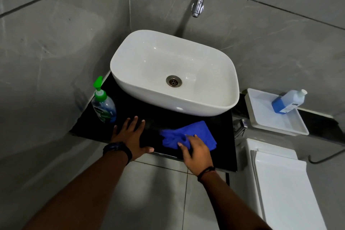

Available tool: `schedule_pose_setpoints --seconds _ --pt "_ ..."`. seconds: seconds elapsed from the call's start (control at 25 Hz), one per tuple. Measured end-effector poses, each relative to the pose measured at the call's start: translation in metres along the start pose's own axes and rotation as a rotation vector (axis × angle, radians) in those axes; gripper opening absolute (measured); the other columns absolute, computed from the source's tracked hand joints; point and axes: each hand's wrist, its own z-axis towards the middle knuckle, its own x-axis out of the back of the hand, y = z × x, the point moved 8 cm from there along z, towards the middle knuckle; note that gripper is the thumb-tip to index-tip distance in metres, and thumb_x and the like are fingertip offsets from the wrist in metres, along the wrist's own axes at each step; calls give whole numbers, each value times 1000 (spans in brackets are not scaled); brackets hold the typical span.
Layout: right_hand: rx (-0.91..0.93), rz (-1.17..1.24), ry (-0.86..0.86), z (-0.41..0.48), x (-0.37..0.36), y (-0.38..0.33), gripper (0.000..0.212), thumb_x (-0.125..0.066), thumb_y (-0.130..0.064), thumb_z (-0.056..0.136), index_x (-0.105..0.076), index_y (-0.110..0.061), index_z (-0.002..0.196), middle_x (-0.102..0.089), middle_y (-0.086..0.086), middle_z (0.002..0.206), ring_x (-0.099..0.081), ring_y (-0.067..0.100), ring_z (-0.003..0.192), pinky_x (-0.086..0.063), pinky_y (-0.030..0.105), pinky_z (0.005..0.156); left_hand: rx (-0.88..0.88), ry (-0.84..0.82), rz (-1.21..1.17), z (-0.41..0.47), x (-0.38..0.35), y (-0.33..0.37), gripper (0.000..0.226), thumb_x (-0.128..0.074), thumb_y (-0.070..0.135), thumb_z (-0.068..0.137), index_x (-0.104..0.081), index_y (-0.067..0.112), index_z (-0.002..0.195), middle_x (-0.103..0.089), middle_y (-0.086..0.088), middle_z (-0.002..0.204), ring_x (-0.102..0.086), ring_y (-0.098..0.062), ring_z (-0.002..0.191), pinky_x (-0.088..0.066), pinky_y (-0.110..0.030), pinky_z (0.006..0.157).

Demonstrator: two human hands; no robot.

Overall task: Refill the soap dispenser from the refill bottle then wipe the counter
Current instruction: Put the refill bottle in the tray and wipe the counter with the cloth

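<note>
Head view: clear green-pump soap dispenser (pixel 103 103) stands capped on the black table (pixel 149 117), blue refill bottle (pixel 287 101) set aside; refilling looks done. Right hand (pixel 196 150) presses blue cloth (pixel 188 135); left hand (pixel 130 135) flat, empty. Wiping remains.

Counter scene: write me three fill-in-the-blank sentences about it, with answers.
1. The right hand presses a ____ cloth onto the black counter.
2. The refill bottle lies in a white ____.
3. The soap dispenser has a ____ pump and stands beside the left hand.

Answers: blue; tray; green
</note>
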Motion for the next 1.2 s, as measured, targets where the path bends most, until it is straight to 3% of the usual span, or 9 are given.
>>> schedule_pose_setpoints --seconds 0.08,0.2,0.32,0.44,0.64,0.76,0.92,1.08,1.2 --pt "-190 222 175 5 21 10 31 -57 -41 86 -61 -11 79 -63 4 65 -58 14 61 -49 29 62 5 -4 26 0 -1 1 105 -49 79 64 -2 32 145 6 2 157 4 -23 141 -7 -54 111" --pt "-353 512 400 10 57 33 17 -60 -29 89 -66 -15 83 -65 -6 71 -56 -6 66 -47 16 65 -16 24 121 3 7 7 105 -50 79 63 -9 27 145 -6 -5 155 -6 -28 140 -10 -52 110" --pt "-599 765 598 13 93 69 16 -59 -16 91 -64 -19 76 -61 -8 72 -54 -5 67 -46 17 64 -181 92 156 11 25 35 90 -55 77 58 -39 30 133 -37 0 137 -30 -23 126 -26 -42 103" --pt "-732 899 703 20 129 101 10 -59 -22 90 -66 -16 86 -64 -5 82 -57 8 78 -46 21 67 -248 129 -149 21 42 90 64 -58 76 59 -59 31 105 -51 7 110 -47 -16 105 -40 -33 88" --pt "-725 881 823 51 207 173 17 -60 -25 88 -66 -22 73 -66 -12 76 -59 6 74 -47 16 59 -491 142 -482 46 45 259 36 -68 47 73 -63 21 97 -63 1 95 -60 -17 91 -45 -26 80" --pt "-678 811 735 82 247 230 18 -59 -24 89 -65 -21 72 -64 -9 77 -57 6 74 -46 22 67 -625 169 -529 59 37 361 22 -66 34 77 -63 18 92 -64 -2 89 -62 -22 79 -48 -28 68" --pt "-646 675 505 141 281 325 18 -58 -24 90 -63 -19 74 -61 -4 74 -55 9 73 -44 25 71 -642 135 -467 124 28 467 22 -60 34 80 -61 16 91 -63 -3 92 -58 -23 85 -47 -31 72" --pt "-577 576 309 207 290 399 6 -59 -26 91 -64 -24 93 -67 -6 91 -59 12 89 -45 25 79 -549 91 -408 206 15 502 26 -58 39 82 -59 18 98 -61 -1 96 -56 -21 92 -46 -30 76" --pt "-465 347 93 231 271 450 21 -61 -12 89 -62 -10 111 -62 5 103 -58 26 99 -40 23 81 -495 53 -288 257 -13 514 39 -58 42 81 -54 20 112 -56 -2 112 -51 -21 103 -46 -35 83"
